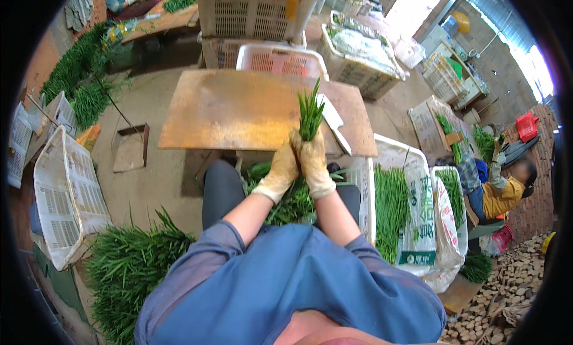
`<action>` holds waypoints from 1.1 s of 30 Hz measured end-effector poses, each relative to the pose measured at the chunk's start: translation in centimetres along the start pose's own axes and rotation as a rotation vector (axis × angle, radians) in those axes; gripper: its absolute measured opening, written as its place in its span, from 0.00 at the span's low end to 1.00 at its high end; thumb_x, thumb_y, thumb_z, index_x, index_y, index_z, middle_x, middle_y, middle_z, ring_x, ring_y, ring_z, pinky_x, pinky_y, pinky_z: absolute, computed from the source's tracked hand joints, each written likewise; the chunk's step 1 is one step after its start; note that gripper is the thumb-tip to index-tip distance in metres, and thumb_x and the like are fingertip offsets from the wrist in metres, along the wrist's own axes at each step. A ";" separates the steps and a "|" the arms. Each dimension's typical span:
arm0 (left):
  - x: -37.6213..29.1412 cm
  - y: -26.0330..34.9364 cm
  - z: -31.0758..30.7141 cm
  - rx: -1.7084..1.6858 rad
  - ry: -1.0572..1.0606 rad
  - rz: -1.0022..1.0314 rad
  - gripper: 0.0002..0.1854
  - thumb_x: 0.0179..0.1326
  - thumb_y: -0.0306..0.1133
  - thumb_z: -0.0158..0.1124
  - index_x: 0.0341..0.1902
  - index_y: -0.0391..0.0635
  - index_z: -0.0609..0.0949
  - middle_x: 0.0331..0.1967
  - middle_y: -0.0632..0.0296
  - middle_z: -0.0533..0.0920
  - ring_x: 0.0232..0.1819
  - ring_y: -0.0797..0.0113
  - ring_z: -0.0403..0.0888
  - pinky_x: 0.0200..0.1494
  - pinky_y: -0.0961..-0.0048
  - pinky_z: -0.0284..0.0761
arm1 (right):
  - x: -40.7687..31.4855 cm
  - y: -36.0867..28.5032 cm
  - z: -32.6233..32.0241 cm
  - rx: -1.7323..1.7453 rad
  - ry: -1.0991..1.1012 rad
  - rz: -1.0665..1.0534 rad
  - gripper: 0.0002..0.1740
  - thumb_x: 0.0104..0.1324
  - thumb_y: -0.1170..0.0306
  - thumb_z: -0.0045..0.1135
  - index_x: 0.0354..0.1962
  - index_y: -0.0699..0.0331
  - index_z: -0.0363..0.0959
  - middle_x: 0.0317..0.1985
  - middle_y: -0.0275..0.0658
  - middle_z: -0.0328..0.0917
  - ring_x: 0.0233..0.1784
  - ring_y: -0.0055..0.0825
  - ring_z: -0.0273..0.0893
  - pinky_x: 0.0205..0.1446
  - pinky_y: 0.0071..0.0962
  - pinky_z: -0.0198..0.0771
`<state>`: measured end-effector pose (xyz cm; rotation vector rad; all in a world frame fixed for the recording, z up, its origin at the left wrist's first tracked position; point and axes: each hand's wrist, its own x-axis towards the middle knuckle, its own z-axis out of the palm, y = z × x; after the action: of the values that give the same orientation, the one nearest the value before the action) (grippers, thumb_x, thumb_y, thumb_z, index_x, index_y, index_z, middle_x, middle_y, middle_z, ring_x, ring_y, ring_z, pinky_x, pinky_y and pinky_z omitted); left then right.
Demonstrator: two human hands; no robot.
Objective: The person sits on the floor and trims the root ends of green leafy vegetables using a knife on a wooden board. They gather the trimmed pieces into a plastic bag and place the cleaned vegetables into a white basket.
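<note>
A bunch of long green leafy stalks (310, 114), perhaps garlic chives, stands upright between my gloved hands. My left hand (281, 168) and my right hand (313, 159) close around it together, over the near edge of a wooden board (224, 107). Both gloves are cream-coloured and stained. Just right of the bunch, a cleaver (331, 116) with a pale blade and white handle lies on the board, its handle towards me. Below my wrists, more loose greens (291, 206) lie between my knees. The lower part of the bunch is hidden by the gloves.
At my right, a white crate (421, 152) holds long green stalks (390, 206) and a printed sack (418, 215). A heap of greens (138, 264) lies at my left, near a tilted white crate (53, 201). Stacked crates (255, 16) stand behind the board. A person (503, 190) sits far right.
</note>
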<state>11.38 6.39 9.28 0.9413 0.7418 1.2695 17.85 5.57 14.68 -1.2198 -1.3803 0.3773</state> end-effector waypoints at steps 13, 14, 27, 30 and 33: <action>-2.3 6.8 -8.3 0.452 -0.105 -0.248 0.36 0.55 0.48 0.65 0.64 0.45 0.66 0.61 0.53 0.70 0.60 0.60 0.69 0.60 0.64 0.64 | -0.4 -0.8 -7.8 0.648 0.089 0.594 0.15 0.52 0.76 0.61 0.39 0.70 0.73 0.25 0.38 0.75 0.26 0.26 0.75 0.33 0.22 0.71; -2.8 6.3 -9.1 0.362 -0.020 -0.326 0.34 0.56 0.48 0.64 0.63 0.46 0.67 0.60 0.56 0.71 0.57 0.62 0.69 0.59 0.65 0.65 | -0.3 -0.9 -8.8 0.727 0.090 0.583 0.16 0.51 0.76 0.61 0.39 0.71 0.72 0.25 0.40 0.75 0.26 0.29 0.75 0.32 0.24 0.72; -3.1 -0.4 -7.9 -0.604 -0.238 -0.691 0.39 0.57 0.65 0.51 0.60 0.43 0.70 0.55 0.55 0.75 0.54 0.59 0.74 0.56 0.62 0.71 | 3.4 -5.4 -15.1 1.381 -0.274 0.102 0.09 0.52 0.73 0.54 0.29 0.53 0.63 0.15 0.24 0.53 0.21 0.18 0.54 0.45 0.25 0.57; -3.4 0.6 -8.0 -0.726 -0.262 -0.714 0.43 0.53 0.69 0.50 0.60 0.45 0.70 0.57 0.55 0.73 0.57 0.57 0.72 0.59 0.55 0.69 | 4.2 -5.6 -15.5 1.399 -0.339 0.066 0.10 0.52 0.73 0.54 0.27 0.52 0.62 0.14 0.22 0.54 0.20 0.17 0.56 0.45 0.25 0.57; -3.3 1.5 -8.1 -0.761 -0.374 -0.635 0.44 0.53 0.69 0.50 0.64 0.45 0.67 0.63 0.56 0.68 0.63 0.59 0.66 0.63 0.55 0.64 | 4.9 -5.8 -15.8 1.362 -0.404 0.030 0.10 0.52 0.72 0.54 0.26 0.51 0.60 0.12 0.21 0.56 0.18 0.15 0.57 0.41 0.24 0.56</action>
<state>3.02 4.55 6.85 0.2536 0.1826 0.6767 30.27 0.53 25.91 -0.0152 -1.0180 1.3533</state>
